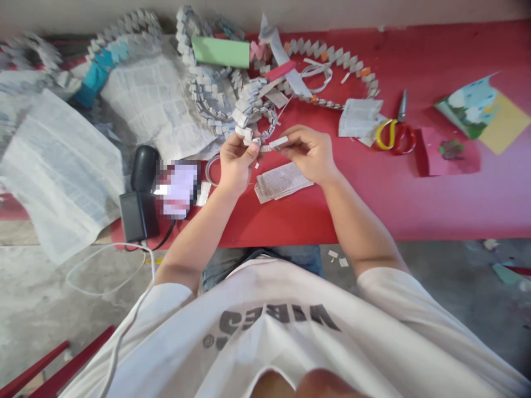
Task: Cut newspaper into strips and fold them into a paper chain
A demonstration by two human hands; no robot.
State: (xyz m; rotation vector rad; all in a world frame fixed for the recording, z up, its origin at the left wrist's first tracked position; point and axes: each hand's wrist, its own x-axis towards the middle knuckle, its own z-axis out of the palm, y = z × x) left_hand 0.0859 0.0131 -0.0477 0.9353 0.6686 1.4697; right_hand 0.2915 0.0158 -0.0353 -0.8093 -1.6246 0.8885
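My left hand pinches the near end of a folded-paper chain, made of small zigzag links of printed newspaper. In my right hand is a small folded paper strip, held between thumb and fingers. The strip's left end meets or lies very close to the chain's end; whether they are joined I cannot tell. Just below the hands lies a stack of cut newspaper pieces on the red table.
Scissors with yellow and red handles lie at right, near a colourful card. More chain curls at the back. Newspaper sheets, a black adapter, a phone and a white cable are at left.
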